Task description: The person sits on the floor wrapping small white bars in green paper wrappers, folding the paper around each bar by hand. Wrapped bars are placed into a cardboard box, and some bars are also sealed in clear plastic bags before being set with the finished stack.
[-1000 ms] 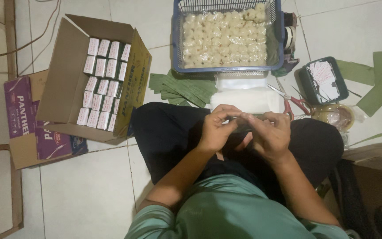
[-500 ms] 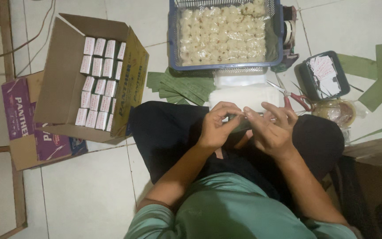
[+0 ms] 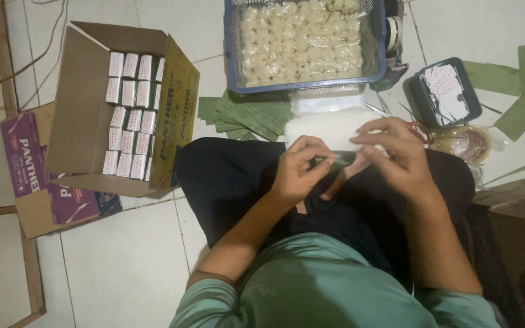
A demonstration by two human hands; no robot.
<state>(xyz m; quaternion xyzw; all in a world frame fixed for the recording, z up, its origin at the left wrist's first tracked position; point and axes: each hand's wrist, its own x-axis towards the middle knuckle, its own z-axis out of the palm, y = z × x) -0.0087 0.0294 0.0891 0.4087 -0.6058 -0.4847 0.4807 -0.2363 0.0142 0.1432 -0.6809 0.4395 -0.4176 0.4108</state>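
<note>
I sit on a tiled floor with my legs crossed. My left hand (image 3: pixel 297 167) and my right hand (image 3: pixel 394 153) meet over my lap, both pinching a narrow dark green leaf strip (image 3: pixel 334 161) stretched between them. Just beyond my hands lies a stack of clear plastic sheets (image 3: pixel 329 118). A pile of green leaf strips (image 3: pixel 244 115) lies to its left. Ahead stands a blue mesh basket (image 3: pixel 233 61) full of pale round food pieces (image 3: pixel 302 39).
An open cardboard box (image 3: pixel 80 103) at the left holds rows of small white packets (image 3: pixel 130 115); a purple flattened carton (image 3: pixel 28 158) lies under it. At the right: a dark tray of small paper labels (image 3: pixel 448 91), tape rolls (image 3: pixel 466 143), loose leaf pieces (image 3: pixel 521 91), a brown box (image 3: pixel 511 225).
Both hands have shifted slightly up and apart, stretching the leaf strip between them. The view moved a little closer to the lap.
</note>
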